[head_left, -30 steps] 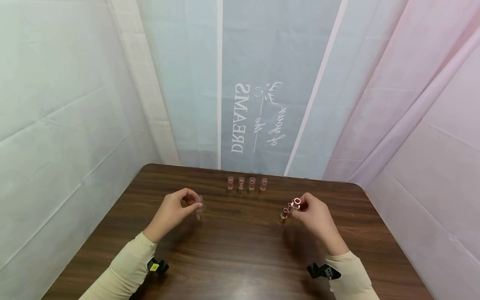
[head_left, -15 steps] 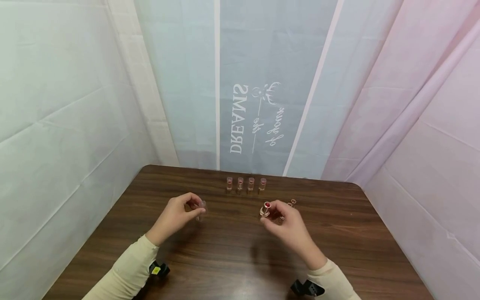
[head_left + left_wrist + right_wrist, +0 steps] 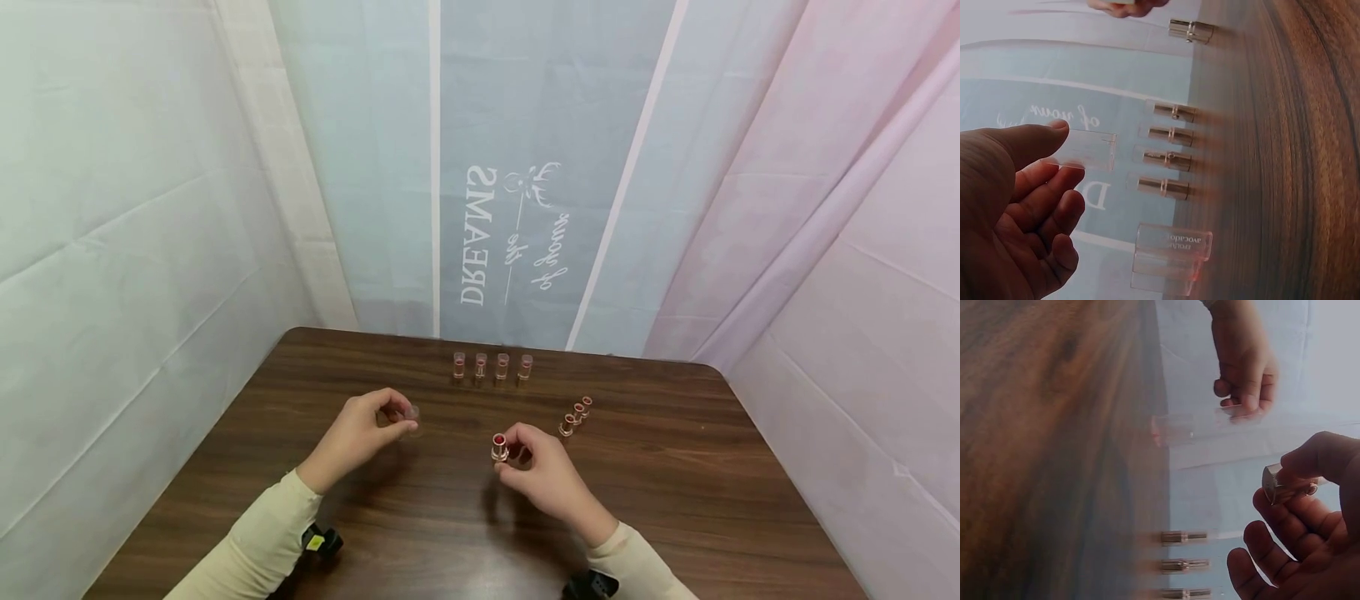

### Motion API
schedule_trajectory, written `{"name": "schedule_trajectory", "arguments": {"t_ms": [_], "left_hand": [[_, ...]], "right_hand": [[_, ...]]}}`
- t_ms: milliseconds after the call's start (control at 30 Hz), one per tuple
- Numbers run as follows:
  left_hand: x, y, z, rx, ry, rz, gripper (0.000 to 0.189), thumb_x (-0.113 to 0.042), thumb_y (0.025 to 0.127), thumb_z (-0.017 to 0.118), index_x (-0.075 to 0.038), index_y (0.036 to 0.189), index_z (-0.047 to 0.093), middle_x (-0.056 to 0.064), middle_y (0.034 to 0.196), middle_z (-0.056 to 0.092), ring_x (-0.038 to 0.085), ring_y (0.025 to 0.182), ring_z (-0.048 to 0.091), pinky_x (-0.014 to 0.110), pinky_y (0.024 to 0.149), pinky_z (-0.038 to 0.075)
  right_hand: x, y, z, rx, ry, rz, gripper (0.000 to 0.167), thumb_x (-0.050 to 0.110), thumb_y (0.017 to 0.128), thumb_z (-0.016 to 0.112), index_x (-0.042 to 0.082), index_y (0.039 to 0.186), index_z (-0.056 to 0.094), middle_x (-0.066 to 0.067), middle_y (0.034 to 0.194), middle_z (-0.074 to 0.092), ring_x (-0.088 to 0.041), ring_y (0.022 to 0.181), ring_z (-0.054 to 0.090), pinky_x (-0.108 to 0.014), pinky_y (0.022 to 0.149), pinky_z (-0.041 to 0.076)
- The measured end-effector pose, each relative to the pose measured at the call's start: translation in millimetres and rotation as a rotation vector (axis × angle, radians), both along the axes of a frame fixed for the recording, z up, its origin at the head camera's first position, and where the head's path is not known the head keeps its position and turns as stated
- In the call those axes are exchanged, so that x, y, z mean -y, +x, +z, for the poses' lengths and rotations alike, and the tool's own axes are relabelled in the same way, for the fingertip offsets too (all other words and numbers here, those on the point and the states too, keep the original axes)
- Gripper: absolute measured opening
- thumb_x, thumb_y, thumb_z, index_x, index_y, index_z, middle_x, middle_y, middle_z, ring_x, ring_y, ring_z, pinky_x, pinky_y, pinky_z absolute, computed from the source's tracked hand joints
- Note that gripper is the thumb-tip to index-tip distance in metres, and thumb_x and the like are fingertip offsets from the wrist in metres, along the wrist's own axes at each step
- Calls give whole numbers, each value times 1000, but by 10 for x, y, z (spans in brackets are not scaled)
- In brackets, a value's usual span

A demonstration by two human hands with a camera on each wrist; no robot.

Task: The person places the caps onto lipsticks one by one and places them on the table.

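Lipstick [image 3: 499,450], seemingly upright | right hand [image 3: 542,468] pinching | left hand [image 3: 358,433] pinching clear cap [image 3: 1092,150]

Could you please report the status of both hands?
Left hand pinching clear cap. Right hand holding uncapped lipstick, apart from cap. More clear caps near left hand; no obstacle seen between hands.

Free tabletop [image 3: 455,454] beside right grip [image 3: 546,471], tubes [image 3: 502,367] beyond

On table [image 3: 442,533] | rear: four lipsticks [image 3: 481,367] | right: three tubes [image 3: 579,414], beyond right hand [image 3: 543,475]
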State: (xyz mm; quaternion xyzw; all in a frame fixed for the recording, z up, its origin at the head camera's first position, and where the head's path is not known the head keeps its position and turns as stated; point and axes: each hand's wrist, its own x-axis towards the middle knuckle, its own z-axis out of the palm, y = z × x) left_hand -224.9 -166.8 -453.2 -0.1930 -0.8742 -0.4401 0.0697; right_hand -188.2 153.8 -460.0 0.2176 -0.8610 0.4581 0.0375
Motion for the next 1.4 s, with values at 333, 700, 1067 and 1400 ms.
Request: {"name": "schedule_trajectory", "arguments": {"t_ms": [333,700,1067,1400], "left_hand": [[-81,30,58,4,-1,-27,19,-33,89,82,-26,100,69,-14,93,70,8,82,64,27,71,53],[-339,43,341,-48,9,-114,14,-33,91,80,-32,98,69,-16,90,69,8,78,64,27,66,52],[-713,53,677,-129,-14,-276,17,-31,89,82,-29,99,69,-15,87,66,6,78,63,28,68,53],[-799,113,538,-58,-11,-306,16,-30,89,82,-28,99,69,-16,87,67,8,76,63,27,66,52]], "right_hand": [[39,-38,-67,14,59,-10,18,20,88,83,27,100,70,13,95,65,-14,86,61,-31,76,53],[22,-56,-54,2,117,-27,18,26,87,84,25,100,73,7,94,67,-14,88,61,-36,77,55],[27,-48,-67,-2,94,-20,16,31,88,84,27,99,72,12,94,66,-13,89,62,-31,77,54],[40,-11,-38,5,74,-11,15,30,88,84,27,98,73,14,94,66,-13,90,63,-36,78,56]]}}
